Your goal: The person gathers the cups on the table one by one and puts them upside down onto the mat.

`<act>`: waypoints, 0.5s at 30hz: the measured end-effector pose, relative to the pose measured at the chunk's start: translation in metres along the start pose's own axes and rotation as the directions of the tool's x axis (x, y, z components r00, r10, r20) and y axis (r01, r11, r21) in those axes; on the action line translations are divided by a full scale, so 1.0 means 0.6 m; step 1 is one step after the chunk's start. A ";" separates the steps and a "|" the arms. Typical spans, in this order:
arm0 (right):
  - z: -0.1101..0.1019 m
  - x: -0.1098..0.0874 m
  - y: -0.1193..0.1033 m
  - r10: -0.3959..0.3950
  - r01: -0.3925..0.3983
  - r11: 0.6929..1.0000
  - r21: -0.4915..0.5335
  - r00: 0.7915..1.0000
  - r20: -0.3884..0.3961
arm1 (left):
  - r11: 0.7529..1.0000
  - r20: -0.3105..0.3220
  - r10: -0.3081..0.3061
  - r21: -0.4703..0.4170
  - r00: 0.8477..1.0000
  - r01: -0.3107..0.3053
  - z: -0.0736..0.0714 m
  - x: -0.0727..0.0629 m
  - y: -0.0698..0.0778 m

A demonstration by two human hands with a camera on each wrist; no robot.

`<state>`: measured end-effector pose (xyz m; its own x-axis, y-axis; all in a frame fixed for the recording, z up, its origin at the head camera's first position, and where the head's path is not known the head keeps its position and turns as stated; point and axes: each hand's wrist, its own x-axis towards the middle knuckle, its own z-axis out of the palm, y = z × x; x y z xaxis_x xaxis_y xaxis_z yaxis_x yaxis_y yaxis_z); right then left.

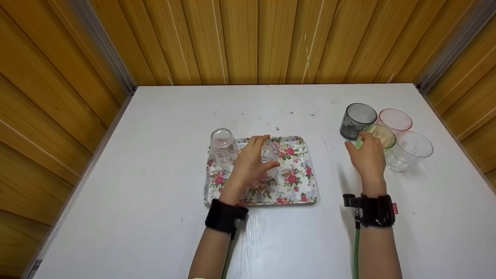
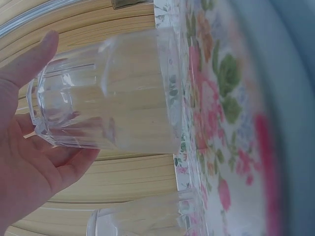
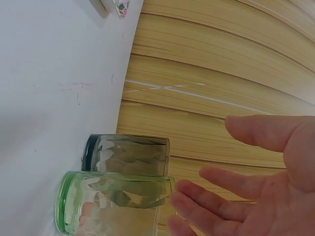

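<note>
On the floral tray [image 1: 302,193], an upside-down clear drinking glass [image 2: 128,93] stands with its rim down. My left hand [image 1: 250,161] holds it around its raised base, thumb on the near side and fingers on the far side. Another clear glass [image 1: 224,149] is upside down on the tray to the left. My right hand [image 1: 367,157] is at the near side of a green glass [image 3: 118,196], fingers spread and fingertips close by its rim. Between thumb and fingers there is nothing in the right wrist view.
Around the green glass stand a grey glass [image 1: 350,122], a pink-rimmed glass [image 1: 403,120] and a clear glass [image 1: 407,155], all upright on the white table [image 1: 155,162]. Yellow wooden panels [image 1: 271,42] close off the table's back and sides.
</note>
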<state>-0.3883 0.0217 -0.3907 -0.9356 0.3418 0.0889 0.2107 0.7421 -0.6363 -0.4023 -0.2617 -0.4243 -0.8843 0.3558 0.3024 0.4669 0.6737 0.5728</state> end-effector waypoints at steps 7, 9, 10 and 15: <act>0.001 0.001 -0.001 0.023 -0.018 0.999 0.035 0.990 -0.142 | 1.000 -0.008 -0.006 -0.005 1.000 0.006 0.002 0.001 -0.004; 0.003 0.002 0.000 0.029 -0.019 0.999 0.048 0.977 -0.212 | 1.000 -0.011 -0.014 -0.010 1.000 0.014 0.003 0.001 -0.005; 0.004 0.003 0.001 0.031 -0.020 0.998 0.051 0.970 -0.243 | 1.000 -0.013 -0.018 -0.013 1.000 0.018 0.003 0.001 -0.005; 0.007 0.009 0.012 0.084 -0.072 0.996 0.050 0.945 -0.317 | 0.999 -0.013 -0.042 -0.020 0.999 0.042 0.003 0.002 -0.006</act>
<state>-0.3930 0.0269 -0.3979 -0.7765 0.5679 0.2732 0.2629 0.6859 -0.6786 -0.4048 -0.2626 -0.4271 -0.9032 0.3186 0.2875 0.4291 0.6747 0.6005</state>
